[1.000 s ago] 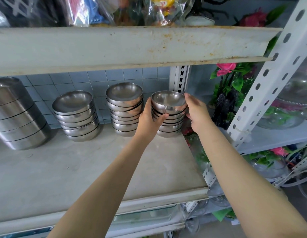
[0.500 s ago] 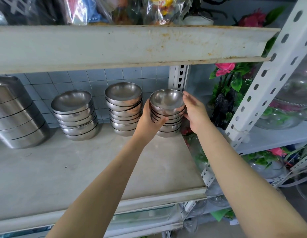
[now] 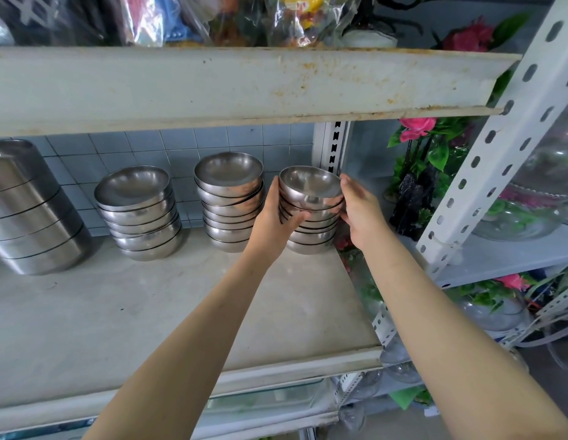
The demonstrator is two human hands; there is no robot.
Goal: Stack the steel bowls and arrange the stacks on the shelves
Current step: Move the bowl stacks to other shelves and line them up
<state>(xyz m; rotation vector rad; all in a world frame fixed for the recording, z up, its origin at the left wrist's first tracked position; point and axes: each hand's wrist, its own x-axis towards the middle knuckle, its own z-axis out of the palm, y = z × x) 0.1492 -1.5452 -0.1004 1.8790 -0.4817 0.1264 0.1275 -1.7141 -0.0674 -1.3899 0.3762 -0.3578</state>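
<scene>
Right end of shelf (image 3: 181,312): bowl stack (image 3: 312,231) sits between both hands, top bowl (image 3: 309,182) tilted.
Left hand (image 3: 274,217): grips the stack's left side, thumb curled across the front.
Right hand (image 3: 360,214): fingers wrapped on its right side.
Count: three stacks of bowls (held one, middle stack (image 3: 230,204), left stack (image 3: 139,217)); one pan stack (image 3: 28,211) far left.

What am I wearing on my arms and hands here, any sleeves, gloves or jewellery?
Nothing worn shows. The left hand and right hand are bare: no gloves, rings or watch. The left arm and right arm are bare to the picture's edge, no sleeve in view.
</scene>
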